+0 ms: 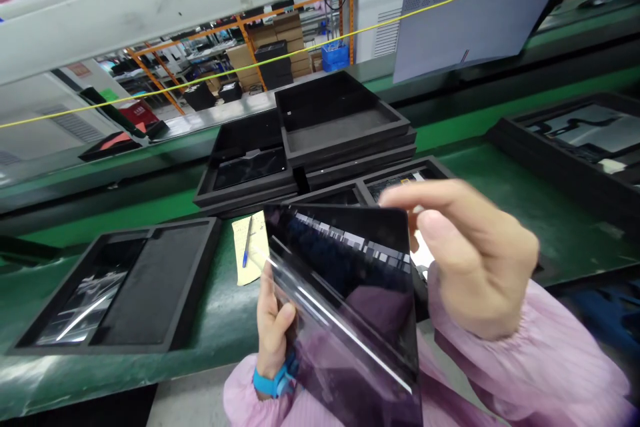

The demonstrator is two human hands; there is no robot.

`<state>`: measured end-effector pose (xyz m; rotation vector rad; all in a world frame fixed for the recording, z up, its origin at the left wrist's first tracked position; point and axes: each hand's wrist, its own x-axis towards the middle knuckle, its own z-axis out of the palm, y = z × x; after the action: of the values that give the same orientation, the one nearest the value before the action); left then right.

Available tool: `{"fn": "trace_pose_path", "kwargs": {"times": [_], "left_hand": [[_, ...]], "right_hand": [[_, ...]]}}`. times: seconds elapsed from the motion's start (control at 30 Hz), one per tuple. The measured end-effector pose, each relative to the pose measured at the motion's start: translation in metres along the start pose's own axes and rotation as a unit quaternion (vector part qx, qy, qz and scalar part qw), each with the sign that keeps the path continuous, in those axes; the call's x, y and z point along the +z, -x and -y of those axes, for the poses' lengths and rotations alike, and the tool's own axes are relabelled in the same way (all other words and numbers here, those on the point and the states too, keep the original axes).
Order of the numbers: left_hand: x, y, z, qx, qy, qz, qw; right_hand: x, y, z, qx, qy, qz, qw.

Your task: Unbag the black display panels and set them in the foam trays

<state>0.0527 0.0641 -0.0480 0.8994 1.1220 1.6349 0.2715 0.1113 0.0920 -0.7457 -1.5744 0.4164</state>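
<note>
My left hand (274,327), with a blue band (273,383) at the wrist, grips the left edge of a thin, dark, glossy screen panel (345,247). The panel is tilted up in front of me. A clear film (320,320) lies over its lower left part, with a bright curled edge running diagonally across. By the panel's top right corner is my right hand (465,247), slightly blurred. Its index finger reaches over the corner and its thumb stands apart, with nothing visible between them. Whether it touches the panel I cannot tell.
A black foam tray (155,293) with film-covered panels lies at left. Beside it, a blue pen (247,243) rests on yellow paper (257,253). Stacked black trays (345,117) stand behind the panel, and another tray (575,140) is at right on the green bench (495,180).
</note>
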Motion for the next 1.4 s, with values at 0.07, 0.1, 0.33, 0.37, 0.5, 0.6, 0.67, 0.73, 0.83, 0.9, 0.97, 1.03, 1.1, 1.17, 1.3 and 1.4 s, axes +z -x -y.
{"fn": "trace_pose_path", "kwargs": {"times": [0.07,0.1,0.33,0.37,0.5,0.6,0.67,0.73,0.83,0.9,0.97,1.03,1.1,1.17,1.3,1.4], "left_hand": [[0.006,-0.009,-0.015,0.014,-0.032,0.014,0.999],[0.010,-0.013,-0.023,0.012,-0.053,0.023,0.998],[0.025,-0.042,-0.056,-0.030,-0.119,0.110,0.986],[0.025,-0.045,-0.057,-0.030,-0.125,0.117,0.985],[0.024,-0.051,-0.059,-0.036,-0.122,0.128,0.984],[0.024,-0.053,-0.062,-0.038,-0.112,0.123,0.985],[0.023,-0.056,-0.063,-0.038,-0.115,0.120,0.985],[0.022,-0.058,-0.064,-0.039,-0.115,0.124,0.985],[0.021,-0.060,-0.066,-0.052,-0.091,0.140,0.985],[0.020,-0.061,-0.067,-0.063,-0.085,0.147,0.983],[0.021,-0.061,-0.069,-0.066,-0.088,0.145,0.983],[0.021,-0.062,-0.070,-0.060,-0.083,0.140,0.985],[0.020,-0.064,-0.069,-0.060,-0.065,0.138,0.987],[0.021,-0.066,-0.068,-0.050,-0.049,0.144,0.987],[0.025,-0.067,-0.068,0.029,-0.054,0.133,0.989],[0.029,-0.065,-0.074,0.076,-0.056,0.099,0.991]], "right_hand": [[-0.002,-0.003,-0.006,-0.165,0.157,0.014,0.974],[-0.003,-0.005,-0.008,-0.231,0.189,0.088,0.950],[-0.009,-0.034,-0.031,-0.244,0.049,0.571,0.782],[-0.010,-0.039,-0.035,-0.231,0.023,0.592,0.772],[-0.011,-0.049,-0.040,-0.217,-0.025,0.578,0.786],[-0.008,-0.042,-0.033,-0.219,0.013,0.518,0.827],[-0.004,-0.036,-0.028,-0.205,0.030,0.462,0.862],[-0.001,-0.034,-0.025,-0.199,0.021,0.422,0.884],[0.000,-0.042,-0.025,-0.230,-0.043,0.477,0.847],[-0.004,-0.050,-0.025,-0.236,-0.076,0.557,0.793],[-0.009,-0.057,-0.025,-0.215,-0.073,0.614,0.756],[-0.013,-0.059,-0.025,-0.198,-0.040,0.631,0.749],[-0.012,-0.058,-0.025,-0.207,-0.009,0.607,0.767],[-0.007,-0.056,-0.026,-0.236,-0.003,0.550,0.801],[0.010,-0.054,-0.027,-0.275,0.079,0.310,0.907],[0.019,-0.055,-0.027,-0.224,0.117,0.138,0.958]]}}
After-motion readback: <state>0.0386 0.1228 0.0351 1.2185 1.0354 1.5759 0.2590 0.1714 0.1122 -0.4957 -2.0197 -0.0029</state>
